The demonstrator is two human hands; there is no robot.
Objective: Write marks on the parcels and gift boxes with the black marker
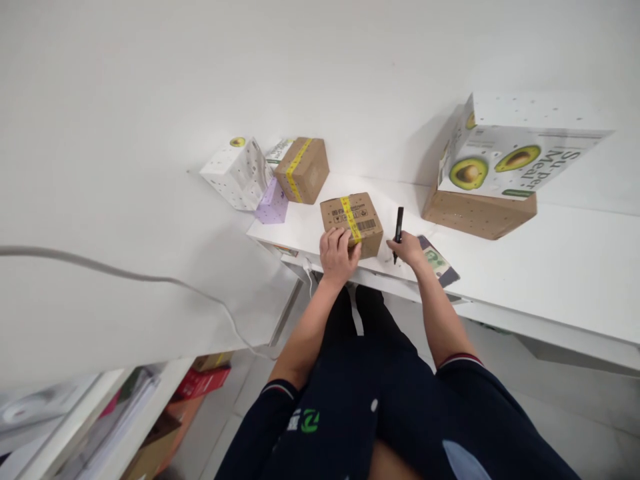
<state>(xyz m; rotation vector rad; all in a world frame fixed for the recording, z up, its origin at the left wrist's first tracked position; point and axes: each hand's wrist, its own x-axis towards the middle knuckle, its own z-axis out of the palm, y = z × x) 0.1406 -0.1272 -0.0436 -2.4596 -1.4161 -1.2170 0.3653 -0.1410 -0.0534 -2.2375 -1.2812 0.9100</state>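
Observation:
My left hand (339,256) grips the near edge of a small brown cardboard box (371,241), its fingers bent over the top and the thumb at the front. Yellow tape runs across this box, next to printed symbols and a barcode. Just right of the box, my right hand (411,251) is closed around a black marker pen (399,223). The pen stands nearly upright, its lower end close to the white table (565,267); I cannot tell if it touches. Partly behind my right wrist lies a dark flat item with a green banknote-like picture (436,259).
At the table's left end stand another taped cardboard box (311,175), a white avocado-print box (235,175) and a purple box (273,205). A large avocado box (520,163) rests on a brown carton (480,215) at right. A grey cable (150,275) crosses the left side.

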